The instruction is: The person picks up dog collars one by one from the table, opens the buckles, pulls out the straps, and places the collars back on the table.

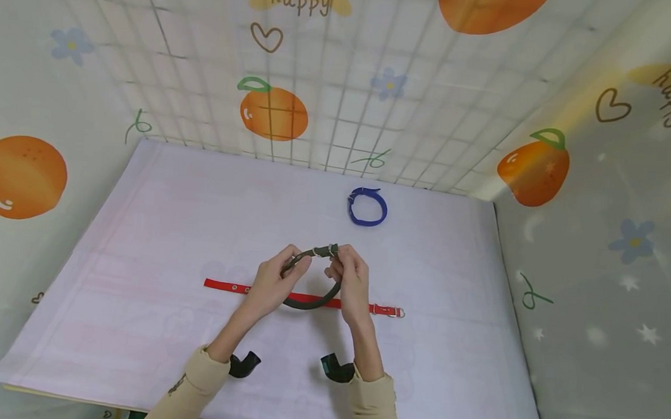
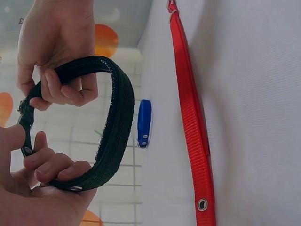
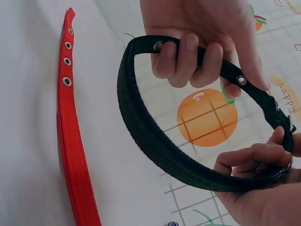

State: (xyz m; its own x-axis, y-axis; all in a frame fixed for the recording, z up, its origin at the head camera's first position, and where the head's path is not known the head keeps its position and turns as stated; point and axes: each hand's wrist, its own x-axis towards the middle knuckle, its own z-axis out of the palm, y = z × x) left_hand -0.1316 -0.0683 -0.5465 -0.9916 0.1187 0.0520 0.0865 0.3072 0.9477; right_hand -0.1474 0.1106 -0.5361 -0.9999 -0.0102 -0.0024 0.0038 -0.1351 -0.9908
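Both hands hold up a dark green collar (image 1: 310,305), closed into a loop, above the table. The left hand (image 1: 271,284) grips its strap on the left; in the right wrist view, the fingers of this hand (image 3: 193,52) curl round the strap near its metal eyelets. On the other side, the right hand (image 1: 354,283) pinches the collar beside its metal buckle (image 3: 287,117). Beneath the hands a red collar (image 2: 190,122) lies unfastened and stretched out, with eyelets at its left end and a buckle and ring at its right.
Farther back on the table (image 1: 198,215) lies a blue collar (image 1: 367,223), fastened into a loop. Two black curved pieces (image 1: 244,365) show beside the forearms near the front edge. A wire grid (image 1: 340,127) behind printed sheeting stands along the back, with more sheeting at both sides.
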